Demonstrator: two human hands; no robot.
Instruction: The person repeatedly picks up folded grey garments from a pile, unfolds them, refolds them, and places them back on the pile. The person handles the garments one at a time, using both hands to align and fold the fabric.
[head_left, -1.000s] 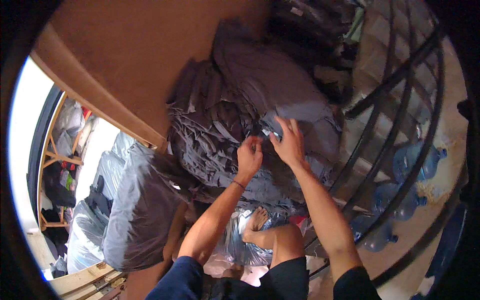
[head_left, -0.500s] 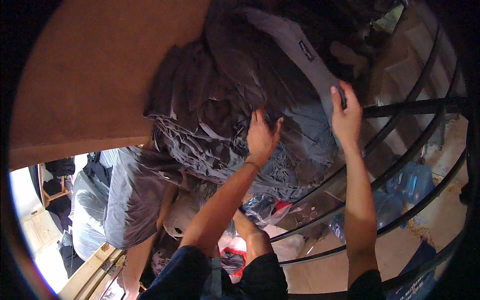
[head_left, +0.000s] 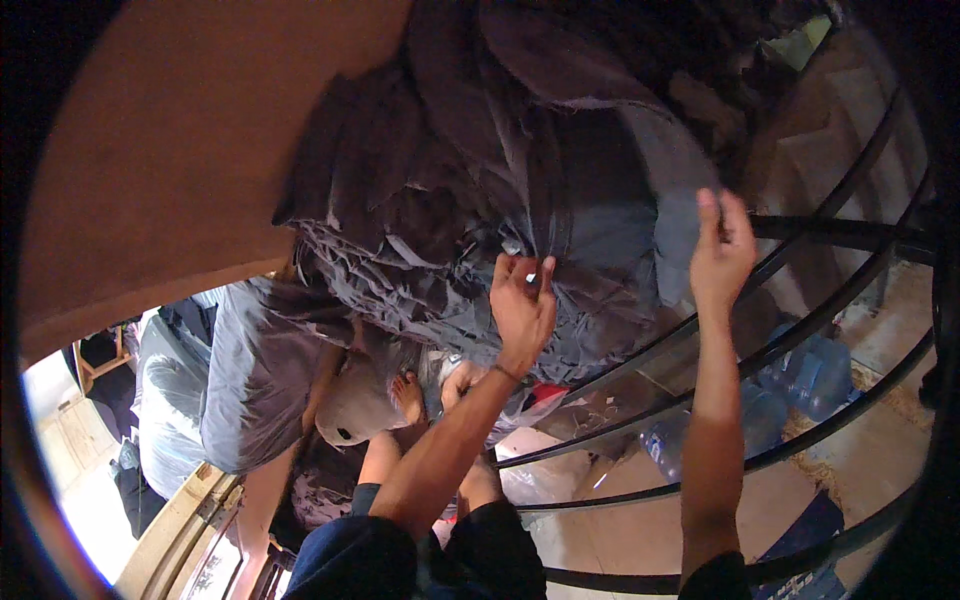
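Observation:
A large heap of dark grey and black cloth (head_left: 420,240) fills the middle. My left hand (head_left: 525,310) is over its front, fingers curled and closed around a small thing with a pale spot, too small to name; cloth folds run down to the fingertips. At the heap's right side my right hand (head_left: 722,265) has its thumb and fingers closed on the edge of a grey fabric piece (head_left: 672,165). That piece arches up from the heap, and its far end merges with the dark cloth.
Black curved metal rails (head_left: 840,220) run along the right. Beyond them are clear blue plastic bottles (head_left: 815,375). A brown wall (head_left: 200,150) rises on the left, above plastic-wrapped bundles (head_left: 245,385). Bare feet (head_left: 408,395) and a pale bag (head_left: 355,415) are below the heap.
My right hand has moved slightly right and down with the fabric edge. The fabric has turned, and its label no longer shows. My left hand has shifted a little lower and its fingers have curled in.

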